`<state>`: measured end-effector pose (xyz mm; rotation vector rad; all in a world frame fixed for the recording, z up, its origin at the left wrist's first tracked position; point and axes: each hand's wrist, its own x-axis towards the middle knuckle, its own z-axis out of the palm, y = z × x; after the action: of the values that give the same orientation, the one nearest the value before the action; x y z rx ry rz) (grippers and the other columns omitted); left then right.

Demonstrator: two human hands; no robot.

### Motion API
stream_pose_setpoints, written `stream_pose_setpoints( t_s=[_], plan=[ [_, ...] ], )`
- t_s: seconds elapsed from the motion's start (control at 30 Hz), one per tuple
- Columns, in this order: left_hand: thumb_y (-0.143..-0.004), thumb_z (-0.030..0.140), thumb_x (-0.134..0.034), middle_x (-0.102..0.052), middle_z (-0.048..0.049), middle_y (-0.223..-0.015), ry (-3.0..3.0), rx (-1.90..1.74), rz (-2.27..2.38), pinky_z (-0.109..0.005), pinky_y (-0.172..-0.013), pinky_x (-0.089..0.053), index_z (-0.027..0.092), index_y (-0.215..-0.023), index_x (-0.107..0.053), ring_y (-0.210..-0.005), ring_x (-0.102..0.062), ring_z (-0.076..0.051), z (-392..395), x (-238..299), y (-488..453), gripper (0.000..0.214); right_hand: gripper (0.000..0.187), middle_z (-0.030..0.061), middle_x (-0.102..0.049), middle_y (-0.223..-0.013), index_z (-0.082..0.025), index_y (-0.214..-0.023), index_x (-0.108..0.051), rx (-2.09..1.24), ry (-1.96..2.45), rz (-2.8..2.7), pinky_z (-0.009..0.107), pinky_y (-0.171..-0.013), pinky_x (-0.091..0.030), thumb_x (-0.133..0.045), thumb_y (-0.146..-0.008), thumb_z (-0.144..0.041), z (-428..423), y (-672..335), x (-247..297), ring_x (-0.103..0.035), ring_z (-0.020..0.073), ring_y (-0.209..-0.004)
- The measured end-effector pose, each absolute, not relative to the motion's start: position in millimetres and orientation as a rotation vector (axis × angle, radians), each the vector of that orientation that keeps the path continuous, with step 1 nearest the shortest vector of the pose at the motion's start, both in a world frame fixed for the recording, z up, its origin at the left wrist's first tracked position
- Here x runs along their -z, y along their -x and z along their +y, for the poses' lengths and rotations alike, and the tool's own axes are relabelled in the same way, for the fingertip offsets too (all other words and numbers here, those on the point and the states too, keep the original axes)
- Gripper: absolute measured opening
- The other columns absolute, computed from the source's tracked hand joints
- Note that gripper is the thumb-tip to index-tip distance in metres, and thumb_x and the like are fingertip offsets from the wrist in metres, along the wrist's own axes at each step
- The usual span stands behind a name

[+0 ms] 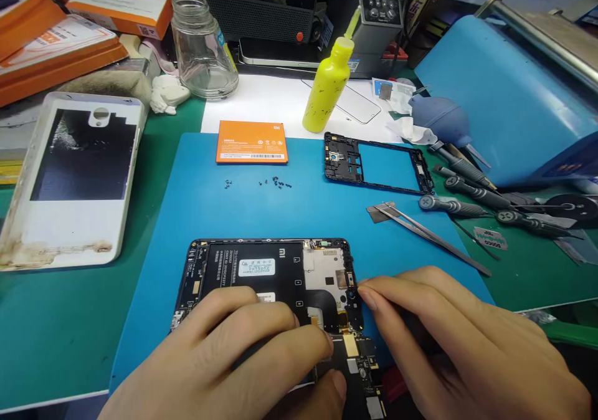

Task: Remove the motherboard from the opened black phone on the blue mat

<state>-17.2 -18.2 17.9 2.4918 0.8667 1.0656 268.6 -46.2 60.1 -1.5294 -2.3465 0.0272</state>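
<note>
While flat on the opened phone point(275, 283), left hand point(243, 351) loosely spread; right hand point(458, 333) pinching its edge.

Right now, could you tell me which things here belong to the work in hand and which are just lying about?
In hand: opened phone, left hand, right hand.
Lying about: orange battery, black frame, screws, tweezers, yellow bottle, glass jar, white back cover.

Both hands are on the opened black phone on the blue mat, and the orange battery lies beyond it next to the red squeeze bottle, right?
Not quite: in the head view the squeeze bottle is yellow, not red. Both the left hand and right hand do rest on the opened black phone on the blue mat, the orange battery beyond.
</note>
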Motion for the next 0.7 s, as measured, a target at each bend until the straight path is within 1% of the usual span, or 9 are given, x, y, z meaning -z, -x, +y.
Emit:
stream_pose_setpoints(
  t_s=[0.07,0.17,0.23,0.37,0.43,0.47,0.53,0.6,0.7],
  plan=[
    [-0.136,0.033,-0.06,-0.091,0.0237,-0.129,-2.495,-1.053,0.858,-0.021,-0.124,-0.052,0.035,-0.123,-0.084,-0.12,-0.075,-0.002,-17,-18,18,0.027,0.015,-0.0075,-0.082,-0.1,-0.032,-0.126,-0.072,-0.093,1.582,-2.282,0.022,-0.071,-0.056,-0.059,-0.134,-0.032,-48,-267,-61,-0.082,0.0072,-0.08],
    [-0.136,0.031,-0.059,-0.092,0.0213,-0.127,-2.487,-1.057,0.842,-0.021,-0.123,-0.052,0.033,-0.124,-0.084,-0.119,-0.076,-0.003,-17,-18,17,0.027,0.012,-0.007,-0.081,-0.1,-0.033,-0.125,-0.073,-0.122,1.598,-2.244,0.022,-0.07,-0.058,-0.063,-0.132,-0.033,-51,-264,-61,-0.082,0.0088,-0.081],
    [-0.136,0.029,-0.057,-0.092,0.0188,-0.125,-2.464,-1.064,0.839,-0.022,-0.124,-0.051,0.03,-0.125,-0.083,-0.118,-0.077,-0.004,-18,-18,16,0.029,0.008,-0.0061,-0.082,-0.102,-0.033,-0.126,-0.072,-0.186,1.61,-2.22,0.022,-0.072,-0.06,-0.066,-0.129,-0.028,-52,-262,-61,-0.083,0.0096,-0.084],
    [-0.135,0.024,-0.059,-0.092,0.0183,-0.127,-2.479,-1.075,0.838,-0.024,-0.126,-0.051,0.031,-0.123,-0.084,-0.119,-0.077,-0.006,-18,-17,16,0.029,0.016,-0.0062,-0.083,-0.105,-0.034,-0.126,-0.075,-0.269,1.572,-2.094,0.025,-0.074,-0.061,-0.067,-0.128,-0.021,-50,-261,-62,-0.083,0.0105,-0.086],
    [-0.135,0.025,-0.059,-0.092,0.0181,-0.126,-2.493,-1.08,0.83,-0.024,-0.123,-0.052,0.032,-0.123,-0.085,-0.117,-0.078,-0.006,-16,-18,16,0.029,0.019,-0.0083,-0.086,-0.111,-0.036,-0.13,-0.078,-0.234,1.547,-2.078,0.024,-0.079,-0.061,-0.067,-0.128,-0.02,-48,-263,-62,-0.085,0.009,-0.092],
    [-0.135,0.026,-0.058,-0.092,0.018,-0.125,-2.492,-1.078,0.833,-0.024,-0.121,-0.052,0.032,-0.122,-0.085,-0.116,-0.078,-0.006,-15,-18,16,0.031,0.02,-0.0094,-0.087,-0.115,-0.037,-0.133,-0.078,-0.211,1.552,-2.085,0.022,-0.085,-0.061,-0.069,-0.127,-0.02,-48,-265,-62,-0.086,0.0078,-0.097],
    [-0.136,0.025,-0.054,-0.092,0.0184,-0.124,-2.489,-1.061,0.838,-0.023,-0.12,-0.051,0.032,-0.12,-0.083,-0.113,-0.078,-0.006,-13,-19,15,0.034,0.018,-0.0112,-0.087,-0.119,-0.037,-0.134,-0.078,-0.164,1.537,-2.146,0.018,-0.092,-0.061,-0.069,-0.128,-0.023,-46,-270,-62,-0.087,0.0054,-0.103],
    [-0.137,0.025,-0.052,-0.092,0.0189,-0.122,-2.495,-1.068,0.85,-0.022,-0.121,-0.05,0.033,-0.118,-0.082,-0.112,-0.077,-0.005,-14,-20,13,0.036,0.016,-0.0114,-0.087,-0.118,-0.037,-0.134,-0.077,-0.139,1.525,-2.24,0.017,-0.09,-0.062,-0.065,-0.131,-0.027,-46,-274,-63,-0.088,0.0044,-0.1],
    [-0.136,0.025,-0.052,-0.091,0.0172,-0.113,-2.474,-1.104,0.909,-0.02,-0.123,-0.049,0.032,-0.12,-0.081,-0.105,-0.079,-0.004,-19,-21,10,0.034,0.017,-0.0106,-0.089,-0.115,-0.036,-0.136,-0.075,-0.086,1.485,-2.336,0.018,-0.083,-0.064,-0.058,-0.135,-0.032,-45,-278,-63,-0.089,0.0046,-0.093]
  ],
)
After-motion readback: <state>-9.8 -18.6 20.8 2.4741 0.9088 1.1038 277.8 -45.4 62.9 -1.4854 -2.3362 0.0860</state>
